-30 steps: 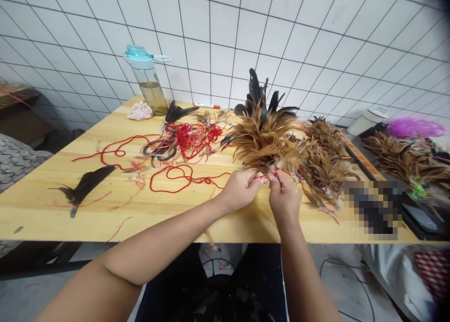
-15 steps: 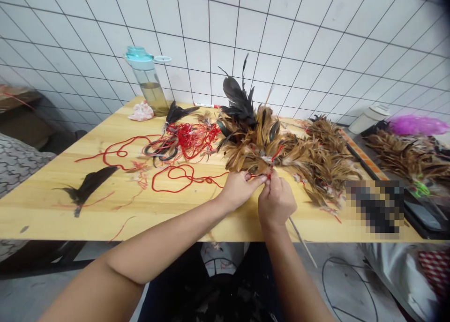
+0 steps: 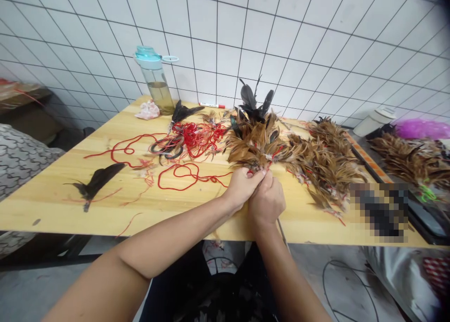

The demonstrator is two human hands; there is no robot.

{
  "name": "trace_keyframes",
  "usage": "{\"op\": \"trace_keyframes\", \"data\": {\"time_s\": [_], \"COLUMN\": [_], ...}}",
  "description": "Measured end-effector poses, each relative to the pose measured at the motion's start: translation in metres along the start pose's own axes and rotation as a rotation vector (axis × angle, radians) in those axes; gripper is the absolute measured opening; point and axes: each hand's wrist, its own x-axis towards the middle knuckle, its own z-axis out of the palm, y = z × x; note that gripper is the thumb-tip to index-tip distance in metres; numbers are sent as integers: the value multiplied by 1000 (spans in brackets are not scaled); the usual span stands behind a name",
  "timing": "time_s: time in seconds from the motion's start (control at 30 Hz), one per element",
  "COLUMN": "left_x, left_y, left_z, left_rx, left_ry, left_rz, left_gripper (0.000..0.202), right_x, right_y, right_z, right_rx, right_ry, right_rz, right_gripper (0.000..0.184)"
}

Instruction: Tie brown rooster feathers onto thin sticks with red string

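A bunch of brown and black feathers bound on a thin stick lies over the wooden table. My left hand pinches the base of the bunch, fingers closed. Pressed against it, my right hand is closed round the stick just below the feathers. A red string runs from the bunch's base leftward in loops across the table.
A tangle of red string and scissors lies at mid-table. A loose black feather sits at left. A water bottle stands at the back by the tiled wall. More brown feather strips lie right, with further feathers on a side surface.
The feather bunch has turned and dropped lower toward the table. My hands have come together, the right one sliding down and left onto the stick. The camera shifted slightly left.
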Motion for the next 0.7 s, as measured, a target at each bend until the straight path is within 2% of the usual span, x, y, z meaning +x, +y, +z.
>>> {"op": "trace_keyframes", "data": {"time_s": [0.1, 0.3, 0.47, 0.6, 0.7], "left_x": [3, 9, 11, 15, 18], "left_y": [-3, -6, -6, -6, -7], "left_z": [-2, -6, -7, -8, -8], "left_rx": [39, 36, 40, -78, -178], "left_ry": [28, 1, -2, -54, -54], "left_rz": [-5, -17, -70, -94, -131], "left_gripper": [26, 33, 30, 28, 29], "right_x": [-2, -5, -6, 3, 18], "right_y": [-4, -6, -11, -5, 13], "right_z": [0, -3, -10, -22, -28], "right_rx": [0, 33, 32, 181, 490], "right_ry": [-36, -139, -209, -436, -612], "right_rz": [-6, -25, -31, 20, 115], "right_gripper": [38, 41, 44, 49, 54]}}
